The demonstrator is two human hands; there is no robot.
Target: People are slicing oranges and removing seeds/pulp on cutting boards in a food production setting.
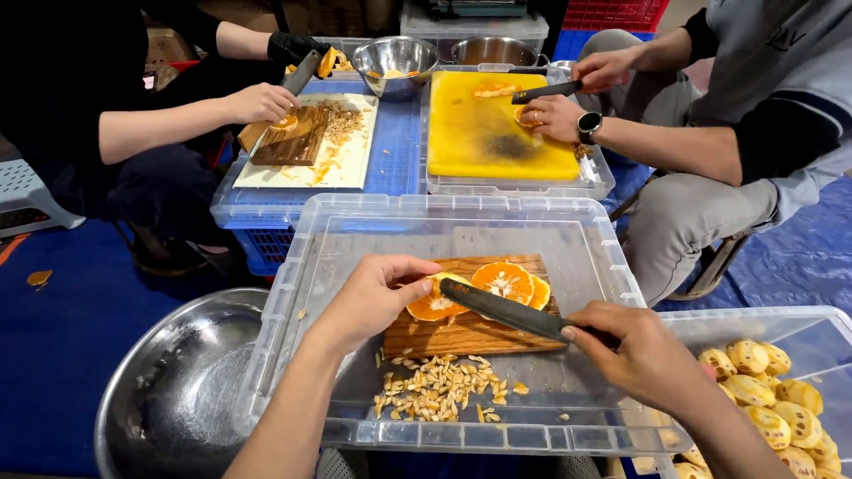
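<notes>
1. At the far left a large steel bowl point(177, 390) sat on the blue floor covering, touching the near left corner of the upturned clear plastic bin point(586, 239) that served as the wearer's work surface.
2. Behind it, a co-worker in dark sleeves held an orange piece on a small dark wooden board point(288, 142) with one bare hand point(259, 102), while a black-gloved hand point(293, 46) gripped a knife; that board lay on a white cutting sheet point(346, 160) atop a blue crate point(395, 151).
3. The wearer's left hand point(377, 297) had its fingers curled narrowly over an orange half point(433, 306), pinning it cut side up at the left end of a wooden cutting board point(470, 333) that rested on the clear bin.
4. A pile of pale seeds point(439, 390) lay on the bin just in front of that board.
5. A second orange half point(504, 282) lay cut side up on the board, just beside the first, with a further slice at its right edge.
6. A dark knife point(506, 310) crossed the board, its tip against the held half.
7. The right hand point(643, 355) was wrapped closed around the knife's handle.
8. Beyond, a small steel bowl point(395, 58) stood beside a yellow cutting board point(488, 129), where a second co-worker's hands, one wearing a wristwatch, worked a knife on fruit.
9. At the far right, peeled yellow fruit pieces point(772, 399) filled another clear container.
</notes>
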